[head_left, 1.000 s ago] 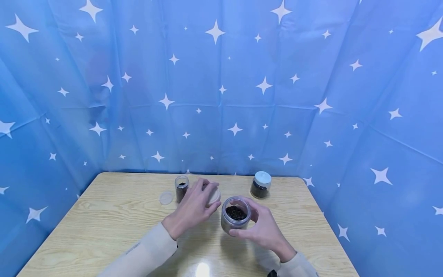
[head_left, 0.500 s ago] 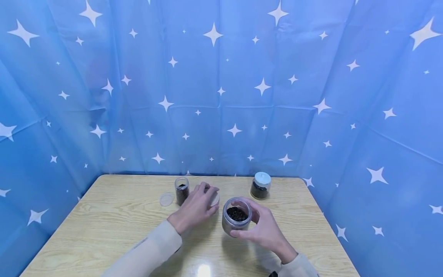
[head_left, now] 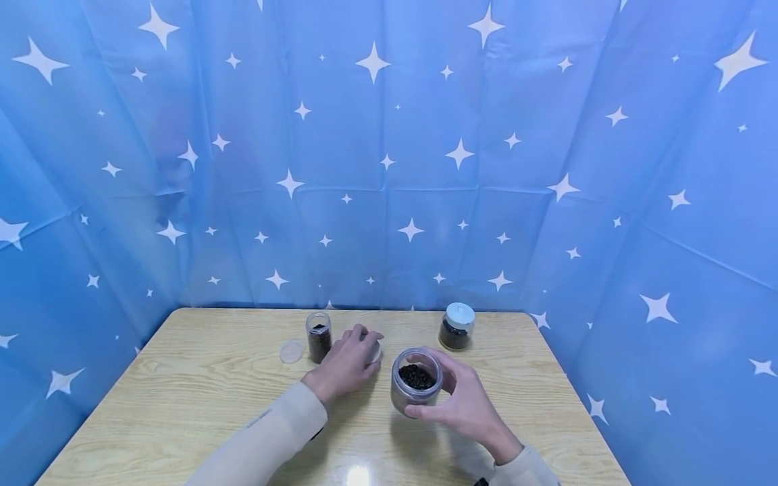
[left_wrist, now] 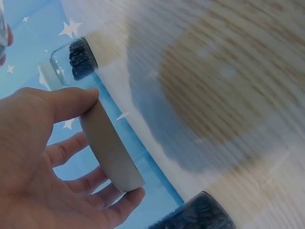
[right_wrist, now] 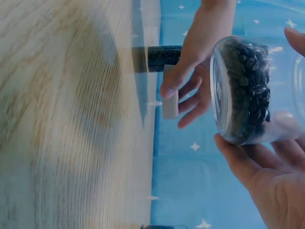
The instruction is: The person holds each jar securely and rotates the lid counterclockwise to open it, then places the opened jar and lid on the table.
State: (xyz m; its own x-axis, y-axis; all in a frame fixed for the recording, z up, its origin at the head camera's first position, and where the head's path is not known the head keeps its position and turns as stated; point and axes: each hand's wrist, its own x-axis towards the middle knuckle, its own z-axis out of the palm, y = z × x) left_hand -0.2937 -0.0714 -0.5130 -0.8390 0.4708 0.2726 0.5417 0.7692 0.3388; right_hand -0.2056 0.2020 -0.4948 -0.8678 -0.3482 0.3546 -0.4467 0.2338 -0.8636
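Note:
My left hand (head_left: pixel 345 366) pinches a pale round jar lid (left_wrist: pixel 112 148) by its edge, thumb on one side and fingers on the other. The lid is held above the table, and in the head view the hand mostly covers it. To its right, my right hand (head_left: pixel 464 401) grips a wide, lidless glass jar (head_left: pixel 406 399) around its side. That jar is partly filled with dark beans (right_wrist: pixel 248 88), its mouth tilted toward the head camera. Just beyond my left hand stands a slim open glass jar (head_left: pixel 319 344) with dark contents.
A clear round disc (head_left: pixel 292 351) lies on the wooden table (head_left: pixel 200 391) left of the slim jar. At the back right stands a jar with a light-blue lid (head_left: pixel 460 314) and dark contents. A blue starry curtain (head_left: pixel 365 135) hangs behind the table.
My left hand has shifted slightly toward me with the lid, and less of the lid shows in the head view. My right hand holds the wide jar almost still.

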